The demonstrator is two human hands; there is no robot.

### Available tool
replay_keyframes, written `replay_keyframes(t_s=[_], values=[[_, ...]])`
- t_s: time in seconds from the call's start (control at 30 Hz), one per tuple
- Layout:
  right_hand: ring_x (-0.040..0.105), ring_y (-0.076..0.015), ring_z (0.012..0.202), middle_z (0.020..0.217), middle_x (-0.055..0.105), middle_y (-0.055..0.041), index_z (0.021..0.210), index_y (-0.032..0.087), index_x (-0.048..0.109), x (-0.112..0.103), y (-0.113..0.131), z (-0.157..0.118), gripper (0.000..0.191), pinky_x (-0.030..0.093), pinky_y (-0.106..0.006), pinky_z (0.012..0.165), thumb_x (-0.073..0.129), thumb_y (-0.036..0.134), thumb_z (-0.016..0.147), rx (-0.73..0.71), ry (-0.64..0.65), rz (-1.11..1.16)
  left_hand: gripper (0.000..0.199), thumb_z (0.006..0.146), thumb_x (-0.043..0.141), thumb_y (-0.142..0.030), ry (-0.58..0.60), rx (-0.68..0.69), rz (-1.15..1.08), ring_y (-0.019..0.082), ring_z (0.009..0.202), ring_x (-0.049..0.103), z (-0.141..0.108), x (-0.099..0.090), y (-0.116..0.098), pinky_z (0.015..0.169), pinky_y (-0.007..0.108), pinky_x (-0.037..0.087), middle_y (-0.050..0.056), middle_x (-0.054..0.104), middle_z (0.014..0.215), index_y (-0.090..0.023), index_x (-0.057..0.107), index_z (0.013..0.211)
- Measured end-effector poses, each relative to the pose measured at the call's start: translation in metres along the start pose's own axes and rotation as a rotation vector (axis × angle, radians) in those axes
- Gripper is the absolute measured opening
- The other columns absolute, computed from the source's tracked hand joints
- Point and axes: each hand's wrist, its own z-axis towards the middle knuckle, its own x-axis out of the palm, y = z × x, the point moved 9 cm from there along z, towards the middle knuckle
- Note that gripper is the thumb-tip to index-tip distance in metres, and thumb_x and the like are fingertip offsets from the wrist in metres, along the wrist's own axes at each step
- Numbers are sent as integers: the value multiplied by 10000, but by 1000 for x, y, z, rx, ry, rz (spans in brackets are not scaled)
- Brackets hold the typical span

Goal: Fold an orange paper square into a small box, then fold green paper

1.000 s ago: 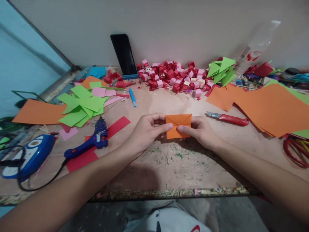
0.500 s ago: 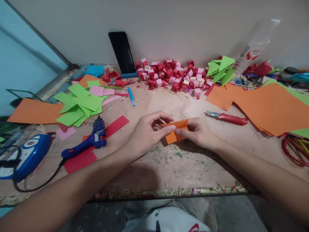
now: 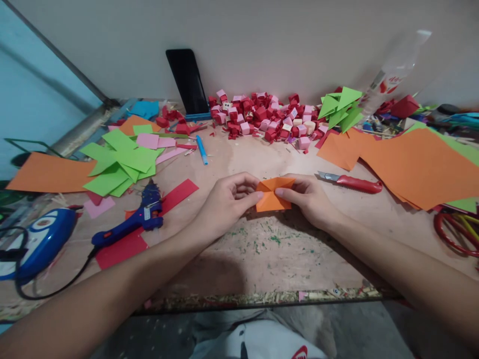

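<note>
A small square of orange paper (image 3: pixel 274 200) with crossing creases is held up just above the worktable (image 3: pixel 254 269). My left hand (image 3: pixel 234 202) pinches its left edge, thumb on the near face and fingers curled behind. On the opposite edge, my right hand (image 3: pixel 309 199) grips it the same way, with the thumb pressed near the middle of the sheet. The fingertips behind the paper are hidden. Green crumbs lie on the wood below. Nearest to my right hand is a red-handled utility knife (image 3: pixel 352 182).
At left lie a blue glue gun (image 3: pixel 144 214), green paper pieces (image 3: pixel 119 159) and red paper (image 3: pixel 123 249). Red and pink paper cubes (image 3: pixel 262 117) are heaped along the wall beside a leaning phone (image 3: pixel 187 82). Orange sheets (image 3: pixel 422 164), scissors (image 3: pixel 454 232) and a plastic bottle (image 3: pixel 392 75) are at right.
The orange paper, folded over before, is now opened out flatter and shows its creases. My left thumb has shifted left to the paper's edge.
</note>
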Motion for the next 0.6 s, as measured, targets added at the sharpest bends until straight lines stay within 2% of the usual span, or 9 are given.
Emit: replay_keyframes(t_s=[0.13,0.27,0.33,0.43,0.5,0.53,0.6], values=[[691,-168,794,873,771,-27,979,204,816,1,1,2,167,552,-288,759,818,298,842,-32,35,36,208,856,748,-264,67,-122,-145,100,571,576,-2,8,10,546,216,453,-17,670,742,-191,664,1031],[673,-170,758,891,787,-31,976,213,834,-3,1,1,160,548,-308,750,807,269,828,-49,19,-3,190,840,757,-264,48,-107,-127,104,578,590,-2,6,8,552,216,463,-21,658,726,-193,679,998],[698,-203,838,930,794,-47,1001,216,838,-4,3,1,200,557,-342,814,800,286,817,-56,32,43,168,836,753,-253,36,-83,-106,109,591,599,-2,4,5,564,224,476,-18,655,732,-194,691,980],[705,-272,1066,1097,776,-90,1098,231,825,-6,16,-2,333,567,-409,909,680,473,921,-77,68,173,119,827,717,-220,68,-61,-114,133,624,616,-3,4,0,572,252,494,2,675,775,-197,698,942],[678,-293,1150,1160,750,-104,1066,237,823,-4,34,-5,396,568,-433,936,603,554,976,-154,93,134,92,815,688,-200,164,-53,-97,156,675,635,-4,12,-3,603,276,515,20,690,809,-196,704,906],[675,-288,1141,1141,748,-104,1023,234,824,-1,47,-8,373,563,-429,948,618,542,982,-216,114,53,94,806,674,-183,246,-45,-61,166,710,644,-7,18,-5,630,285,525,26,696,828,-194,711,892],[686,-258,1057,1045,753,-94,957,219,814,17,72,-17,253,546,-405,960,687,436,980,-338,183,-157,149,793,645,-152,482,-21,64,174,754,651,-19,39,-8,673,290,532,27,707,843,-197,733,905]])
